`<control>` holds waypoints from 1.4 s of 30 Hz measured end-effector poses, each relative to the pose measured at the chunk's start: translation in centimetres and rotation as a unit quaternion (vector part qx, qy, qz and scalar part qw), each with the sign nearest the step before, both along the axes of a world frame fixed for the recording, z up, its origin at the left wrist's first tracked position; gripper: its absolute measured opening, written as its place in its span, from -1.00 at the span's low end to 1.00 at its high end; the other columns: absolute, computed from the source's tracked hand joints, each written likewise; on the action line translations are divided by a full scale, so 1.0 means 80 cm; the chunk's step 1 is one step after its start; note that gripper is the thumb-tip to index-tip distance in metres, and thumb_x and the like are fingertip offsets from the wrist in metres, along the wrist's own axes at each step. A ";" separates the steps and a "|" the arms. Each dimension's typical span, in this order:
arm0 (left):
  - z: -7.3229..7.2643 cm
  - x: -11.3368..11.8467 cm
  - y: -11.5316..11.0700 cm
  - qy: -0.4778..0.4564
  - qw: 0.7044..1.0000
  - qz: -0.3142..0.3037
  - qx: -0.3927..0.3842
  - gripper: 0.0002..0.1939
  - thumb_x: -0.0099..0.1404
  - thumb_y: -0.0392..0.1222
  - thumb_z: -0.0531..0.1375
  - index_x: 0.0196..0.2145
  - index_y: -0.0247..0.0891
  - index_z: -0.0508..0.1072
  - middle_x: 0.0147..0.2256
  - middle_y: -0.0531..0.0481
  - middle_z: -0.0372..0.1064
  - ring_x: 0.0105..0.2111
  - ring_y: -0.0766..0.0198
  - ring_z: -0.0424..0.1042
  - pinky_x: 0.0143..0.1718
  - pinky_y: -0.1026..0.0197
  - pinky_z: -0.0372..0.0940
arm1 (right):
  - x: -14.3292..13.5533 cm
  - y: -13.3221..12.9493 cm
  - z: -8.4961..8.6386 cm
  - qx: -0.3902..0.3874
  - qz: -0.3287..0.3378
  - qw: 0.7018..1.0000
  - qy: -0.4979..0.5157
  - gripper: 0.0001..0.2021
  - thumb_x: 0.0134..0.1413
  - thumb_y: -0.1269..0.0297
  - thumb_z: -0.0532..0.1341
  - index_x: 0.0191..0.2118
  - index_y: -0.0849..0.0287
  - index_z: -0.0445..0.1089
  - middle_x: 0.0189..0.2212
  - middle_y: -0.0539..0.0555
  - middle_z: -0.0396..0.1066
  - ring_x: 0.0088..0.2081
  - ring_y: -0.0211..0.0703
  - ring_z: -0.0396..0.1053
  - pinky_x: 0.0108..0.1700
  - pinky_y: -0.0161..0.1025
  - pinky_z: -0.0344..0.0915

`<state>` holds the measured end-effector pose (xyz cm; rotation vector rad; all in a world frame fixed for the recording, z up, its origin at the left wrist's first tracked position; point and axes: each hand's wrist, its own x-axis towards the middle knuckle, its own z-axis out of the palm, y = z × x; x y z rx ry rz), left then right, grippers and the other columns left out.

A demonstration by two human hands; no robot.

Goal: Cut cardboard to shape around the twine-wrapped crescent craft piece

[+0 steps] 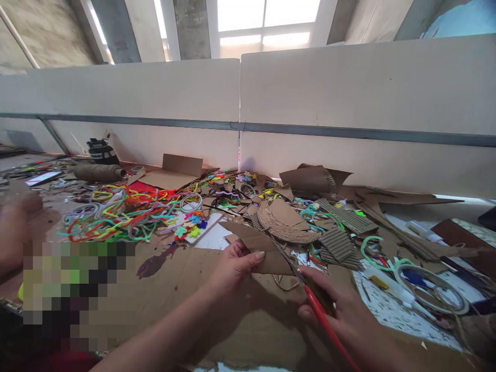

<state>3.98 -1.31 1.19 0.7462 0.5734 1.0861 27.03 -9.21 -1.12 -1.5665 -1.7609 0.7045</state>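
Note:
Between thumb and fingers, my left hand (236,263) pinches a piece of brown cardboard (267,253) near its lower left edge. My right hand (337,305) is closed around scissors (315,299) with a red handle. The scissor blades point up and left and lie along the right edge of the cardboard; whether they are parted there I cannot tell. Just behind the held piece is a twine-wound, curved cardboard form (289,225). Beneath both hands lies a large flat cardboard sheet (170,299).
Tangled coloured pipe cleaners (116,212) and felt flowers (189,225) lie to the left. A twine spool (98,172) stands behind them. Corrugated cardboard pieces (341,248), a glue bottle (387,281) and tape rolls (432,289) are at right. Another person's hand (23,206) is at far left.

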 end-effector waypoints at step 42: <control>-0.020 0.018 -0.020 0.026 0.992 -0.124 -0.018 -0.49 -0.02 -0.19 0.54 -0.10 -0.37 0.60 -0.21 -0.27 0.62 -0.27 0.06 0.59 -0.21 0.14 0.41 | -0.028 -0.004 0.036 -0.092 -0.059 0.938 0.328 -0.46 -0.20 0.03 0.54 -0.04 -0.01 0.48 -0.37 -0.06 0.50 -0.35 -0.13 0.45 -0.31 -0.26 0.38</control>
